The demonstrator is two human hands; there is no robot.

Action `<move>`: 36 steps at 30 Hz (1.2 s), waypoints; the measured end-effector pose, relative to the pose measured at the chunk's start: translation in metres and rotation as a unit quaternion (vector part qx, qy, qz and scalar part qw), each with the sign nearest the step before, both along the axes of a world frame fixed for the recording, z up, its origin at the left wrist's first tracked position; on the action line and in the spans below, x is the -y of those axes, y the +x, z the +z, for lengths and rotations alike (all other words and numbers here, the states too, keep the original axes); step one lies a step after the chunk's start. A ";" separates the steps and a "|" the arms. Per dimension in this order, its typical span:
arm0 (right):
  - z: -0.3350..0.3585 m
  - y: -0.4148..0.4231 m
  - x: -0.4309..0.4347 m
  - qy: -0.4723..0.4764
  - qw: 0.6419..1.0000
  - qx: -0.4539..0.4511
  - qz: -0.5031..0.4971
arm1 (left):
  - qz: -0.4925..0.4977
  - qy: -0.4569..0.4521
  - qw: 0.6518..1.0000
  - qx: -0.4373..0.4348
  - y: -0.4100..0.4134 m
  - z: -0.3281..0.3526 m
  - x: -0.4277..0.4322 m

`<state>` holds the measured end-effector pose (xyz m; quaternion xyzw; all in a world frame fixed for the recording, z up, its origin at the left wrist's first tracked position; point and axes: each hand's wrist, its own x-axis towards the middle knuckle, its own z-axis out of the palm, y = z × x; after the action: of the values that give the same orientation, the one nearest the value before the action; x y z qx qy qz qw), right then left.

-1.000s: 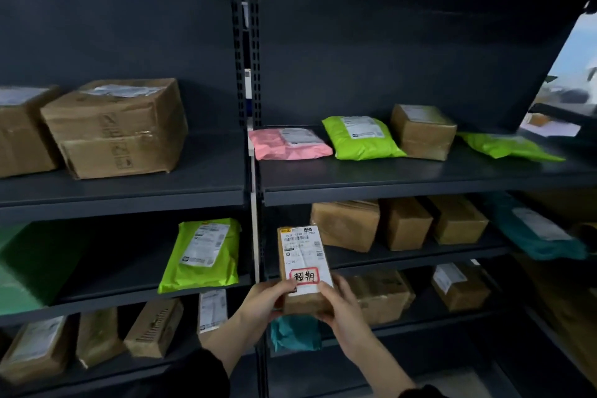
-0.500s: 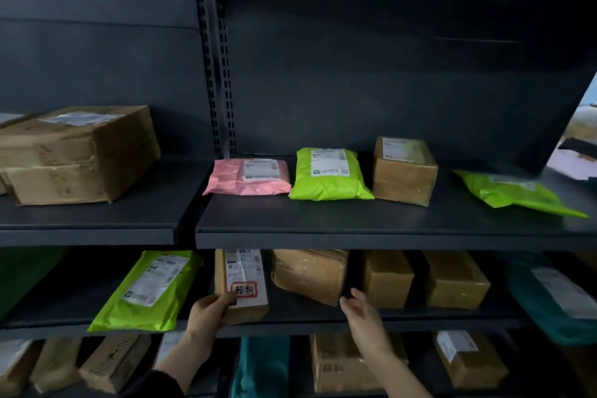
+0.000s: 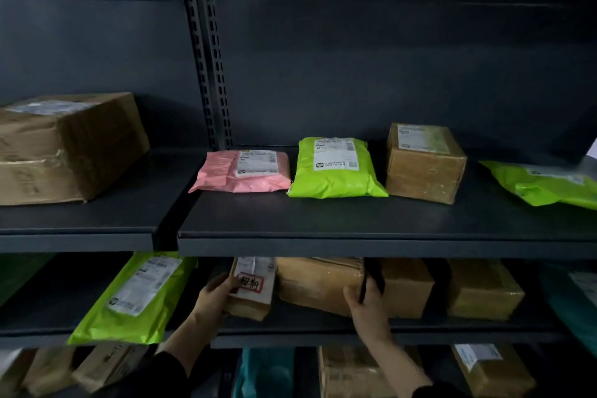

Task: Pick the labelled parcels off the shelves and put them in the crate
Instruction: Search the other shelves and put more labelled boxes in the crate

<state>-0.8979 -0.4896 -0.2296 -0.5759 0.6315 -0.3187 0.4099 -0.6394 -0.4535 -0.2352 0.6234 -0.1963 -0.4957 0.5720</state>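
A small brown box with a white label and a red-framed sticker (image 3: 253, 291) rests on the middle shelf (image 3: 290, 329). My left hand (image 3: 214, 299) grips its left side. My right hand (image 3: 366, 300) holds the right corner of the larger brown box (image 3: 318, 283) beside it, fingers wrapped round the edge. On the upper shelf (image 3: 355, 236) lie a pink mailer (image 3: 240, 171), a green mailer (image 3: 334, 168), a small brown box (image 3: 424, 161) and a second green mailer (image 3: 546, 182). No crate is in view.
A big cardboard box (image 3: 68, 145) sits on the upper left shelf. A green mailer (image 3: 132, 297) leans on the middle left shelf. More brown boxes (image 3: 481, 289) stand to the right. The bottom shelf holds boxes and a teal bag (image 3: 265, 371). A slotted upright (image 3: 206, 52) divides the bays.
The stickered box went from both hands, held out in front, back onto the middle shelf. My right hand let go of it and took hold of the neighbouring brown box. The view tilted upward.
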 end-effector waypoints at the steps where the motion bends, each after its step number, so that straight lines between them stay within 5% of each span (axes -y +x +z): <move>1: 0.000 0.000 -0.004 -0.003 1.000 0.007 -0.002 | -0.006 0.002 1.000 -0.005 0.002 -0.001 -0.003; 18: 0.013 0.005 -0.094 0.032 0.999 0.034 0.011 | -0.011 0.034 0.998 -0.047 0.005 0.011 -0.117; 29: 0.038 0.019 -0.087 0.082 0.983 0.148 -0.069 | -0.002 0.014 0.999 -0.038 0.005 0.038 -0.134; 36: 0.018 0.021 -0.126 0.025 0.989 0.133 -0.066 | 0.005 0.019 0.999 -0.046 0.009 0.033 -0.142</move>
<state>-0.8770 -0.3637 -0.2116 -0.4748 0.6161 -0.4027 0.4824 -0.6300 -0.3115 -0.2023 0.6114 -0.1570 -0.5248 0.5711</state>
